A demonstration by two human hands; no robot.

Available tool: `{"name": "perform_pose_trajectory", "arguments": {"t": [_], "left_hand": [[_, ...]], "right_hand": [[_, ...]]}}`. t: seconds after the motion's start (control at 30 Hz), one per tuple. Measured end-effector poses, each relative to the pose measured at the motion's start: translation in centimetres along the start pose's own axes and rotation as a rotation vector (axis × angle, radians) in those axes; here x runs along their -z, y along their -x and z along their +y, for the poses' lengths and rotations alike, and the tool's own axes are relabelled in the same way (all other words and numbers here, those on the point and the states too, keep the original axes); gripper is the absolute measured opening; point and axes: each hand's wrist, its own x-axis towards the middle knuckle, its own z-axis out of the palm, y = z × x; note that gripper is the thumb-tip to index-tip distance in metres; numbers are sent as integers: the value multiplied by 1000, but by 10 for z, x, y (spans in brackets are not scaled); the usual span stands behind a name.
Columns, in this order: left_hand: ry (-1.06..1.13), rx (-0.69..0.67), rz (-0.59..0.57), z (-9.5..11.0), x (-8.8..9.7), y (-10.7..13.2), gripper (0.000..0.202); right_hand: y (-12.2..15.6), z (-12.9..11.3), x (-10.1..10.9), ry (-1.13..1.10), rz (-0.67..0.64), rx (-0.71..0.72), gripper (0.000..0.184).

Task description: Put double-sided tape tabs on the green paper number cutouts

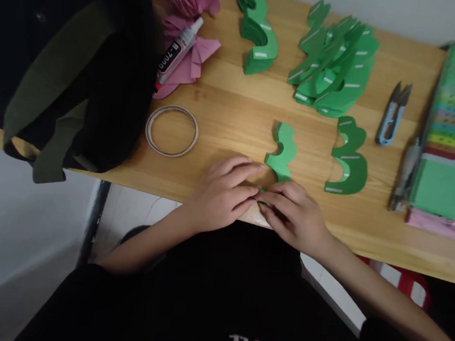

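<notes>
A wavy-edged green paper cutout [284, 150] lies near the front edge of the table, its lower end under my fingers. My right hand [302, 214] is closed on that lower end, thumb and fingertips pinching it. From the other side my left hand [222, 194] meets it, its fingertips pressed together at the same end. What exactly lies between the fingertips is mostly hidden. Just to the right is another green cutout [350, 160] bearing pale strips.
Behind are a neat stack of green cutouts [261, 35] and a looser pile [340, 68]. A tape roll [150, 129], a glue tube [179, 53] on pink paper [206, 50] and a black bag [109, 86] are leftward. Blue thread snips [390, 120] and paper packs [447, 187] lie rightward.
</notes>
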Motion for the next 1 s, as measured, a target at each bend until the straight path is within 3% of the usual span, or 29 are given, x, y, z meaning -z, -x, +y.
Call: {"name": "perform_pose_trajectory", "arguments": {"t": [0.2,0.37,0.57,0.73,1.0], "left_hand": [[-27,-45,-69,-3,6,2,23],[-15,-33,-101,-4,8,2,21],[-29,-55,-113,-5,8,2,25],[-68,-81,-139,-7,11,1,23],[-92,-103,-148,-10,11,2,25]], "right_hand": [[-1,4,1,-67,-13,-7,8],[-2,4,1,-38,20,10,13],[-6,3,6,-150,-3,-40,3],[-5,5,2,-81,25,7,12],[-8,6,0,-8,4,37,5]]}}
